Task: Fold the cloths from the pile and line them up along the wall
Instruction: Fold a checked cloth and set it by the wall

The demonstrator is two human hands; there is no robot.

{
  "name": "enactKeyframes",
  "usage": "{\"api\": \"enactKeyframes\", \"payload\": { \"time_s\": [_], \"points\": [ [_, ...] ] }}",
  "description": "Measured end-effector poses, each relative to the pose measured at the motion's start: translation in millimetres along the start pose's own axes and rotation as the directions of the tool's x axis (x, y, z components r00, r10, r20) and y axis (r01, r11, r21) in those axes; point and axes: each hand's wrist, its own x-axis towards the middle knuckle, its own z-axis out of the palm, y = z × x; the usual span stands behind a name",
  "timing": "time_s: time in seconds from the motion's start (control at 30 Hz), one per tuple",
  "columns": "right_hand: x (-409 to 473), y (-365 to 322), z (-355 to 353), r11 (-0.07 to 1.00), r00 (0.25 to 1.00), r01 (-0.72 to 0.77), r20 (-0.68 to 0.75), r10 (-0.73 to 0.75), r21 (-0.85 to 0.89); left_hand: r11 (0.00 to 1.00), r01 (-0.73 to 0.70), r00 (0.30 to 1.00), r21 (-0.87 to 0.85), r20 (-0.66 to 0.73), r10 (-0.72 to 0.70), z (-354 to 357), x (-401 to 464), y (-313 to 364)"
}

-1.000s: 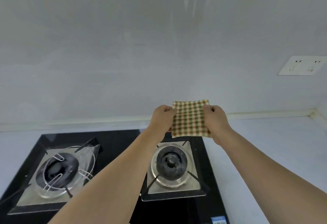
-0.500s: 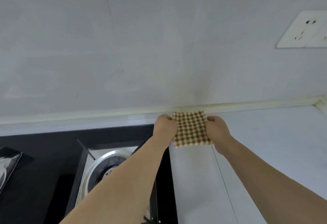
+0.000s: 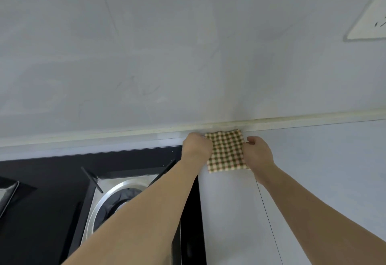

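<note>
A small folded cloth, checked in green, red and cream, lies on the pale counter with its far edge at the foot of the wall. My left hand grips its left edge with curled fingers. My right hand grips its right edge. Both arms reach forward from the bottom of the view. The pile of cloths is out of sight.
A black gas hob with a steel burner ring lies left of the cloth, under my left arm. A cream sealing strip runs along the wall's foot. A white socket plate is on the wall at upper right.
Both hands carried the cloth from above the hob rightward and down to the counter against the wall. The view shifted right, so the left burner is gone from sight.
</note>
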Motion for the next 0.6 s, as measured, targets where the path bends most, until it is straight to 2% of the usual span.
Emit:
{"api": "enactKeyframes", "payload": {
  "time_s": [0.13, 0.27, 0.33, 0.43, 0.6],
  "points": [
    [-24.4, -8.3, -0.6, 0.996, 0.998, 0.066, 0.002, -0.066, -0.058, 0.961, -0.204, 0.978, 0.185, -0.014, 0.21, -24.0, -27.7, 2.7],
    [-70.9, -33.1, 12.0, 0.959, 0.971, 0.239, 0.024, -0.238, -0.15, 0.794, -0.433, 0.877, 0.427, -0.003, 0.48, -69.9, -56.2, -6.8],
    [-98.6, -48.0, 17.9, 0.923, 0.946, 0.324, 0.042, -0.322, -0.207, 0.731, -0.464, 0.845, 0.501, 0.003, 0.534, -99.1, -71.8, -16.7],
    [-142.1, -68.9, 29.0, 0.858, 0.903, 0.423, 0.062, -0.425, -0.291, 0.689, -0.461, 0.817, 0.559, -0.034, 0.575, -147.4, -103.0, -39.4],
    [-223.4, -97.1, 76.0, 0.762, 0.831, 0.547, 0.112, -0.545, -0.347, 0.681, -0.447, 0.804, 0.579, -0.074, 0.59, -228.8, -151.0, -91.4]
  ]
}}
